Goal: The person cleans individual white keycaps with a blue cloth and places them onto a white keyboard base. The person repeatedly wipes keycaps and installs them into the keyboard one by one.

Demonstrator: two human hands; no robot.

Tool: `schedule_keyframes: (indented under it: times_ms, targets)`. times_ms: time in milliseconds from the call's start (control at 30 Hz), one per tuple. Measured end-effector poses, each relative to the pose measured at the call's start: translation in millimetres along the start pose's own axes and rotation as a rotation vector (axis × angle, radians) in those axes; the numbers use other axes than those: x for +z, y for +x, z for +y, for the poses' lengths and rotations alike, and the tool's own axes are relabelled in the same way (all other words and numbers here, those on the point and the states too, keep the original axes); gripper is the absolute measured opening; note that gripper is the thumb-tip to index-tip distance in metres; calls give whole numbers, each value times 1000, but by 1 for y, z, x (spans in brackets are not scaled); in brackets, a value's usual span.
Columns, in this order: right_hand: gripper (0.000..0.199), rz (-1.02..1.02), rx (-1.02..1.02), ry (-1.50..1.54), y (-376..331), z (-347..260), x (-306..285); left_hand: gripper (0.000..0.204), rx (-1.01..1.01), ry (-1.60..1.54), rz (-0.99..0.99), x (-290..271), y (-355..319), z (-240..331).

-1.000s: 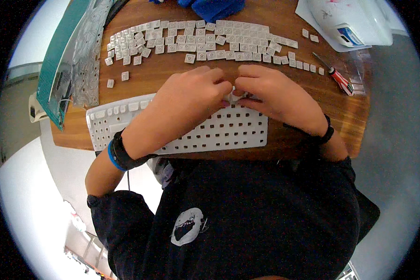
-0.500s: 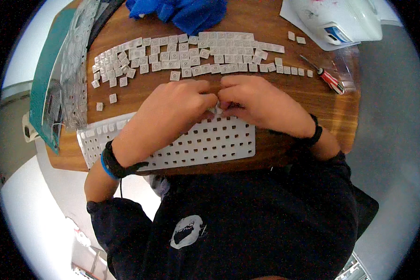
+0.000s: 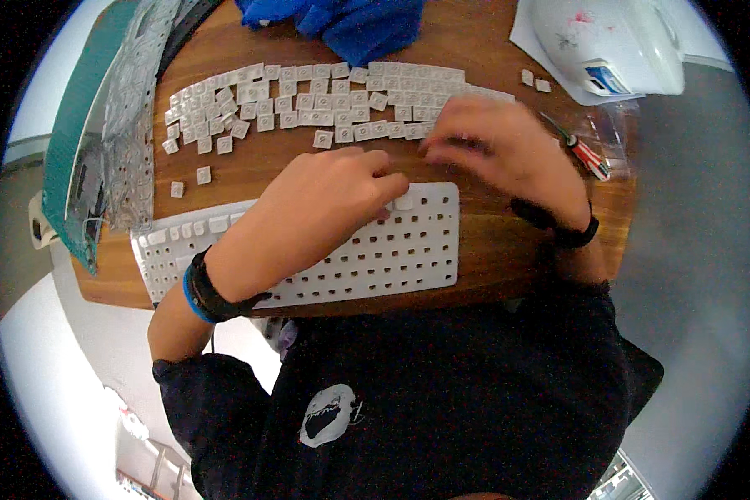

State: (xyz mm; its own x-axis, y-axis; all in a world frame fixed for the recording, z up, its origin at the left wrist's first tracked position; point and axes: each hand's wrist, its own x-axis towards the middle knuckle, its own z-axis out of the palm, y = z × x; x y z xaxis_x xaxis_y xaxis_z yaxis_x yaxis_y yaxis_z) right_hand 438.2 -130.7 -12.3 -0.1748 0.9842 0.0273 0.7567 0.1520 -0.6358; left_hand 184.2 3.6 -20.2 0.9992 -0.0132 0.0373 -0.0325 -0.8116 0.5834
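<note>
A white keyboard frame [image 3: 367, 275] with rows of square holes lies at the table's near edge. White keycaps [image 3: 198, 227] sit along its top row; one keycap [image 3: 404, 202] is seated near the right end. My left hand [image 3: 329, 185] rests over the frame's upper middle, its fingers curled close beside that keycap. Whatever those fingers may hold is hidden. Beyond the frame, to the right, my right hand [image 3: 504, 154] hovers by the right end of the spread of loose keycaps [image 3: 333, 102], smeared by motion. Its fingertips cannot be made out.
A blue cloth [image 3: 342, 25] lies at the far side, a white rounded container [image 3: 608, 42] at the far right. Below that are a red-handled screwdriver [image 3: 587, 158] and two loose keycaps [image 3: 535, 81]. Clear plastic sheets [image 3: 133, 158] and a green mat [image 3: 75, 183] line the left edge.
My right hand has left the frame and moved right and away from me, toward the loose keycaps. A seated keycap now shows near the frame's top right. My left hand has stayed nearly in place.
</note>
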Motion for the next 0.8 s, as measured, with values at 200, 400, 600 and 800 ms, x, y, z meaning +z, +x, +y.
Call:
schedule_keyframes:
  times_ms: [200, 400, 600, 800]
  targets:
    - [21, 306, 364, -727, -26, 48, -57, 32, 31, 132, -27, -6, -1, 6]
    - [22, 201, 397, -670, -41, 90, -58, 37, 60, 176, -43, -9, -1, 7]
    - [19, 247, 351, -645, -32, 91, -58, 48, 45, 215, -20, -22, -1, 18]
    - [20, 393, 192, -293, -12, 42, -59, 46, 50, -105, 215, -43, 31, -3]
